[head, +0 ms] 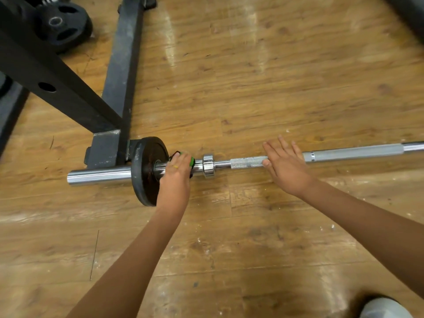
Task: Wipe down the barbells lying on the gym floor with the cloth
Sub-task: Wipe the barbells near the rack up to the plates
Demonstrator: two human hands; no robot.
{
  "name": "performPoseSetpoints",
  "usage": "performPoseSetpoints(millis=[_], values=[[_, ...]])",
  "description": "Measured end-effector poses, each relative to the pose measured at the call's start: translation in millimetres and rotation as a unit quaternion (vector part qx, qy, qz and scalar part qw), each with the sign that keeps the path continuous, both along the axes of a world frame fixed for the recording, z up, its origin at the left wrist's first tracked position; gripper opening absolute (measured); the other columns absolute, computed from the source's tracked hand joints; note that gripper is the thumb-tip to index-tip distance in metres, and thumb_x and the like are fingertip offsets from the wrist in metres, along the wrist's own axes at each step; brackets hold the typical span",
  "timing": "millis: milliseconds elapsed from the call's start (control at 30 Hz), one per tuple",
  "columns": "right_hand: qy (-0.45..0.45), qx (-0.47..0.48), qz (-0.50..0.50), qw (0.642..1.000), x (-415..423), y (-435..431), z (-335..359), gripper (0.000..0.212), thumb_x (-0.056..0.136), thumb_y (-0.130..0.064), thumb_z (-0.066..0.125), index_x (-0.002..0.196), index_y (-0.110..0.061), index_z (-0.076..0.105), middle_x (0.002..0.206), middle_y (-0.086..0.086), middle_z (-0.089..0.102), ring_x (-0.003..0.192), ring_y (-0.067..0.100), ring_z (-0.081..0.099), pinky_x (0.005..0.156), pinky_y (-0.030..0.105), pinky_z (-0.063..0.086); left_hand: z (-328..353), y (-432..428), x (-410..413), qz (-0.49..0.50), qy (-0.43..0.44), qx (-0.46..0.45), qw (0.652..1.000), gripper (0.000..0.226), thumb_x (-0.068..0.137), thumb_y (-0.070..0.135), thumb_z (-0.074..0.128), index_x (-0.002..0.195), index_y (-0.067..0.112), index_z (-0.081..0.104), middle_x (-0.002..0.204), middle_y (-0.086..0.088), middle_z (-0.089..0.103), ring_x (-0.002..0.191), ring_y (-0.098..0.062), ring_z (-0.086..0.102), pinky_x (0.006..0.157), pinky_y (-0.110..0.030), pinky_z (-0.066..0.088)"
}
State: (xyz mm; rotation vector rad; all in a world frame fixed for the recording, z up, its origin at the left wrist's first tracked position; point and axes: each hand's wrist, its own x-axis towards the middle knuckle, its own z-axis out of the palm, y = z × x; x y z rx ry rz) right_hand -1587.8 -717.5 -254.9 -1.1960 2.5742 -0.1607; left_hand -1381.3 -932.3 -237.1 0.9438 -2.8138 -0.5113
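A black steel rack frame (119, 72) stands on the wooden floor (263, 72) beyond and to the left of the left hand (175, 177), with a black weight plate (60, 25) lying far behind it in the top corner. The barbell (353, 152) lies on the floor, running across the view under both hands; its bare chrome sleeve end (98, 176) sticks out left of the left hand, touching or nearly touching the rack's foot. A small black plate (145, 171) sits upright on that sleeve, just left of the left hand. The left hand is closed down over the sleeve, its fingers curled around a green and black thing (191, 160) that wraps the bar; it may be the cloth or a clip collar, and the hand hides too much of it to tell. Just right of that hand a shiny chrome collar (208, 165) rings the bar, and past it the knurled shaft begins. The right hand (285, 166) rests flat on top of this knurled section, fingers spread and stretched forward over the bar, not gripping it, with the thumb tip touching the near side of the shaft. Right of that hand the bar carries on to the edge of the view. Near the bottom right corner, well behind the right hand, a grey clothed knee (385, 308) shows.
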Motion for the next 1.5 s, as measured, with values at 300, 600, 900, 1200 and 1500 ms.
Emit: performPoseSetpoints(millis=[300, 600, 900, 1200, 1500], values=[[0.005, -0.003, 0.019, 1.0, 3, 8, -2, 0.085, 0.09, -0.056, -0.008, 0.158, -0.015, 0.022, 0.165, 0.001, 0.022, 0.154, 0.025, 0.006, 0.122, 0.044, -0.003, 16, 7, -24, 0.054, 0.039, 0.038, 0.997, 0.022, 0.101, 0.001, 0.047, 0.11, 0.009, 0.065, 0.108, -0.009, 0.065, 0.094, -0.028, 0.062, 0.078, -0.042, 0.051], [-0.011, 0.018, 0.023, 1.0, 13, 14, 5, 0.056, 0.108, -0.04, 0.018, 0.16, -0.018, 0.012, 0.166, -0.002, 0.015, 0.154, 0.021, 0.002, 0.122, 0.043, -0.004, 24, 33, -21, 0.104, 0.152, 0.146, 0.972, 0.032, 0.107, 0.018, 0.044, 0.133, 0.013, 0.062, 0.105, -0.003, 0.073, 0.083, 0.001, 0.065, 0.074, -0.011, 0.048], [-0.018, 0.014, 0.03, 0.999, 18, 20, 7, 0.056, 0.109, -0.039, 0.018, 0.16, -0.019, 0.009, 0.166, -0.002, 0.014, 0.154, 0.022, 0.001, 0.122, 0.043, -0.003, 22, 29, -19, 0.015, 0.053, 0.077, 0.995, 0.038, 0.105, 0.01, 0.047, 0.142, 0.015, 0.053, 0.121, -0.011, 0.069, 0.096, -0.02, 0.066, 0.079, -0.015, 0.043], [-0.007, -0.003, 0.031, 1.0, 22, 25, -1, 0.083, 0.088, -0.053, -0.012, 0.16, -0.019, 0.013, 0.164, -0.001, 0.02, 0.154, 0.022, 0.006, 0.122, 0.044, 0.0, 25, 38, -10, -0.093, 0.063, 0.107, 0.988, 0.055, 0.101, 0.017, 0.058, 0.153, 0.022, 0.039, 0.159, 0.001, 0.037, 0.144, -0.01, 0.033, 0.116, -0.027, 0.03], [-0.049, 0.015, 0.05, 0.997, 16, 28, 6, 0.059, 0.108, -0.043, 0.015, 0.16, -0.019, -0.001, 0.168, -0.003, 0.001, 0.154, 0.016, -0.008, 0.122, 0.04, -0.007, 26, 47, -14, -0.083, 0.014, 0.11, 0.99, 0.051, 0.103, 0.016, 0.055, 0.152, 0.017, 0.041, 0.163, 0.001, 0.029, 0.148, -0.018, 0.032, 0.116, -0.026, 0.026]])
